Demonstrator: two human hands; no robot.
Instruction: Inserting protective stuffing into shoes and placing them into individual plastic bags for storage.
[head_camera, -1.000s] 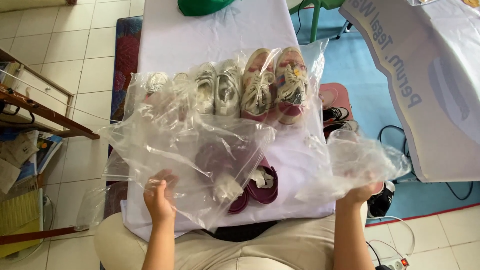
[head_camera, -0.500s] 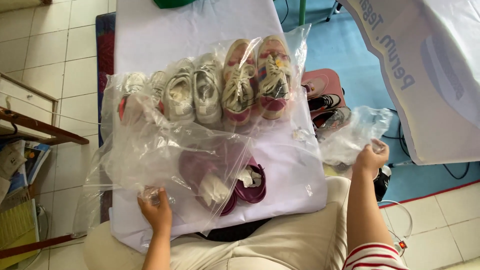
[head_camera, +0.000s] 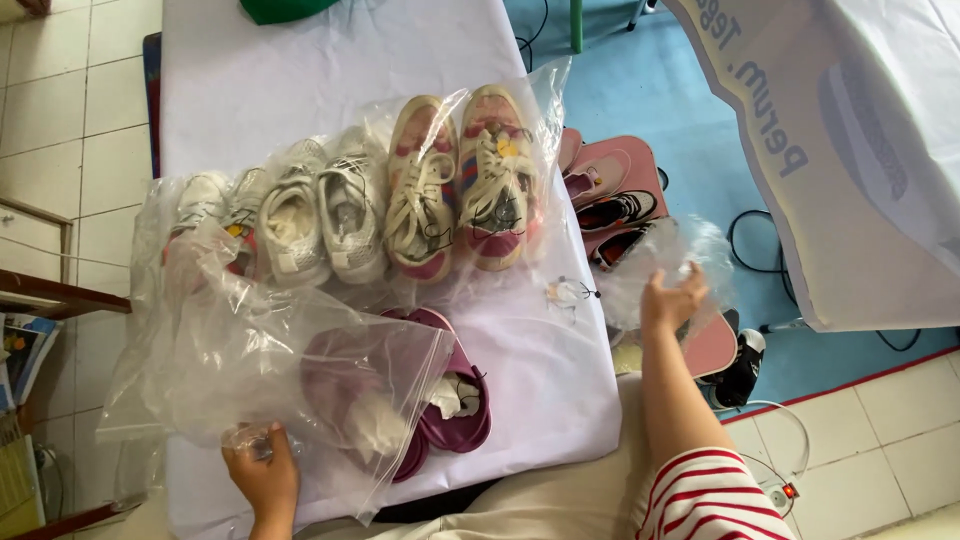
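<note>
Left hand (head_camera: 262, 478) is pinching the clear plastic bag (head_camera: 300, 370) over the purple shoes (head_camera: 450, 420) — right hand (head_camera: 672, 298) is hanging open beside the tabletop (head_camera: 330, 70), touching another bag (head_camera: 650, 255).

A single camera, worn on the head, looks steeply down on the bench (head_camera: 300, 90) from its near edge, facing across it toward the far end. It sits close: the bench fills the left and middle, the person's lap lies just below it, and blue floor (head_camera: 650, 90) shows right of the bench.
</note>
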